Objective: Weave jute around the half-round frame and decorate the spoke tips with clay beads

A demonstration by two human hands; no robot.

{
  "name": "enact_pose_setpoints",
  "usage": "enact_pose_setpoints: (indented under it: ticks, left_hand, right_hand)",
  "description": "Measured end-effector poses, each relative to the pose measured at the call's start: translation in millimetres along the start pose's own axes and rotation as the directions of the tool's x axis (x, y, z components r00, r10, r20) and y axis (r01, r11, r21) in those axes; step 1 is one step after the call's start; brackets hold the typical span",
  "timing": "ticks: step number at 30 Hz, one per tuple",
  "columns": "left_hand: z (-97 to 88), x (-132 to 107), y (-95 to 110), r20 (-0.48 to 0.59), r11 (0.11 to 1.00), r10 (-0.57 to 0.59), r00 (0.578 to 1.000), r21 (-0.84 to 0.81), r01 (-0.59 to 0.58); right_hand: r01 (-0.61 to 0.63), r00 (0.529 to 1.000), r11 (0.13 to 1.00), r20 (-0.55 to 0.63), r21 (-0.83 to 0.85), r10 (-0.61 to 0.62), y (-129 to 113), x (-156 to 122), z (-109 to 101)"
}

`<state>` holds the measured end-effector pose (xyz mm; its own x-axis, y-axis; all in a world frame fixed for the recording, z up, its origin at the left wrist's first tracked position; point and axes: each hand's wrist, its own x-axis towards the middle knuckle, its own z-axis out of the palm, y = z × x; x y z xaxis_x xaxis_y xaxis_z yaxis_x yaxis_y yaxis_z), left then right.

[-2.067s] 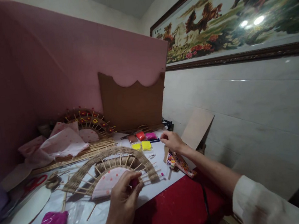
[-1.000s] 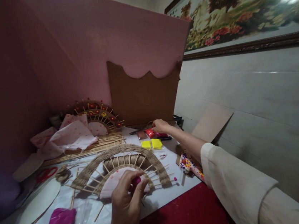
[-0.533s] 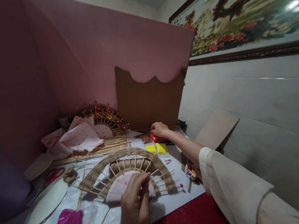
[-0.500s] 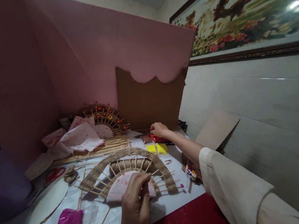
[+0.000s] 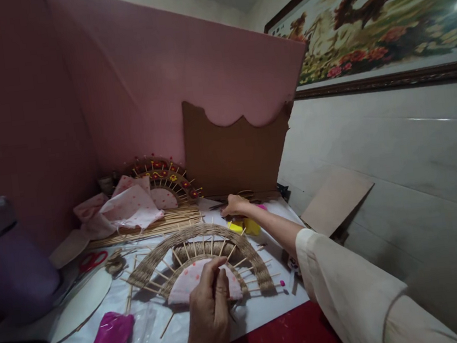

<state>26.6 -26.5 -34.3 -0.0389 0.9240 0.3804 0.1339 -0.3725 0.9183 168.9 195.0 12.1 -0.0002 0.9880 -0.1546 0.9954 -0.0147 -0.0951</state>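
Note:
A half-round woven fan frame (image 5: 203,237) of twine and thin sticks lies on the white table cover. My left hand (image 5: 209,312) rests on its near edge, fingers pinched together at the pink dotted fabric centre (image 5: 191,280). My right hand (image 5: 234,206) reaches to the far side of the table, fingers curled down over small packets beside the yellow clay pieces (image 5: 246,226). What it grips is hidden under the hand.
A finished fan with red beads (image 5: 163,180) leans at the back by pink dotted cloth (image 5: 128,210) and a bundle of sticks (image 5: 156,226). Magenta clay in a clear bag (image 5: 112,335), red scissors (image 5: 92,260), a brown cardboard sheet (image 5: 232,152) and a pink backboard surround the work.
My right hand went from the table's right edge to the far packets and shifted left over them. My left hand stayed pinched at the frame's fabric centre. The camera view drifted.

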Motion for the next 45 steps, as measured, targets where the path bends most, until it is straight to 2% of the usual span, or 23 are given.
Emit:
enact_pose_setpoints:
  ticks: [3, 7, 9, 12, 14, 16, 17, 19, 20, 21, 25, 28, 31, 34, 36, 38, 40, 42, 45]
  left_hand:
    - [1.0, 1, -4, 0.009, 0.997, -0.012, 1.0, -0.08, 0.013]
    - [0.9, 2, -5, 0.041, 0.989, 0.025, 0.999, -0.146, -0.019]
    - [0.5, 2, -2, 0.045, 0.989, 0.02, 0.999, -0.149, -0.013]
    - [0.1, 2, 3, 0.062, 0.986, -0.047, 0.997, -0.155, 0.056]
    - [-0.7, 3, 6, 0.081, 0.974, -0.11, 0.991, -0.19, 0.124]
    - [-2.8, 7, 7, 0.065, 0.962, -0.133, 0.989, -0.23, 0.145]
    - [-4.3, 9, 8, 0.044, 0.96, -0.131, 0.99, -0.243, 0.138]
    - [-7.6, 12, 10, 0.006, 0.956, -0.118, 0.993, -0.268, 0.115]
    - [-9.0, 13, 11, 0.015, 0.953, -0.125, 0.992, -0.275, 0.124]
    - [-10.1, 13, 12, 0.036, 0.952, -0.126, 0.991, -0.275, 0.131]
    - [-10.2, 9, 17, 0.211, 0.961, -0.064, 0.975, -0.251, 0.118]
    - [-6.8, 4, 19, 0.376, 0.956, 0.007, 0.926, -0.275, 0.105]
    - [-4.1, 2, 21, 0.45, 0.939, 0.019, 0.893, -0.315, 0.138]
    - [-3.3, 1, 24, 0.455, 0.923, -0.074, 0.887, -0.306, 0.234]
    - [-2.7, 1, 25, 0.444, 0.894, -0.134, 0.886, -0.332, 0.301]
    - [-1.6, 1, 27, 0.412, 0.858, -0.185, 0.892, -0.375, 0.351]
    - [-0.3, 1, 28, 0.385, 0.826, -0.222, 0.896, -0.414, 0.383]
    - [0.5, 1, 29, 0.368, 0.803, -0.241, 0.898, -0.444, 0.398]
    - [0.2, 0, 33, 0.368, 0.769, -0.252, 0.895, -0.485, 0.417]
  right_hand:
    - [0.011, 1.0, 0.998, 0.002, 0.056, -0.011, 0, -3, 1]
    - [0.075, 0.987, 0.987, -0.152, 0.14, -0.053, 1, -20, -12]
    - [0.108, 0.957, 0.978, -0.283, 0.176, -0.055, 4, -33, -27]
    - [0.163, 0.875, 0.959, -0.483, 0.233, -0.031, 9, -59, -53]
    - [0.225, 0.83, 0.933, -0.557, 0.282, -0.032, 12, -82, -66]
    - [0.298, 0.821, 0.894, -0.568, 0.333, -0.062, 15, -112, -68]
    - [0.35, 0.829, 0.858, -0.551, 0.377, -0.096, 16, -129, -65]
    - [0.463, 0.873, 0.63, -0.444, 0.624, -0.202, 16, -165, -51]
    - [0.472, 0.879, 0.562, -0.407, 0.679, -0.248, 16, -183, -42]
    - [0.47, 0.882, 0.54, -0.389, 0.698, -0.265, 15, -200, -32]
    - [0.452, 0.892, 0.557, -0.351, 0.697, -0.285, 11, -246, -1]
    - [0.459, 0.888, 0.52, -0.36, 0.72, -0.286, 11, -258, 10]
    - [0.453, 0.889, 0.464, -0.35, 0.761, -0.295, 13, -260, 16]
    - [0.385, 0.909, 0.347, -0.287, 0.855, -0.302, 17, -260, 22]
    - [0.377, 0.912, 0.27, -0.305, 0.886, -0.274, 20, -263, 26]
    - [0.415, 0.909, 0.29, -0.375, 0.862, -0.183, 23, -268, 33]
    - [0.426, 0.899, 0.382, -0.432, 0.82, -0.074, 23, -274, 42]
    - [0.393, 0.903, 0.437, -0.429, 0.809, -0.017, 20, -281, 53]
    - [0.341, 0.937, 0.36, -0.347, 0.869, -0.05, 11, -285, 67]
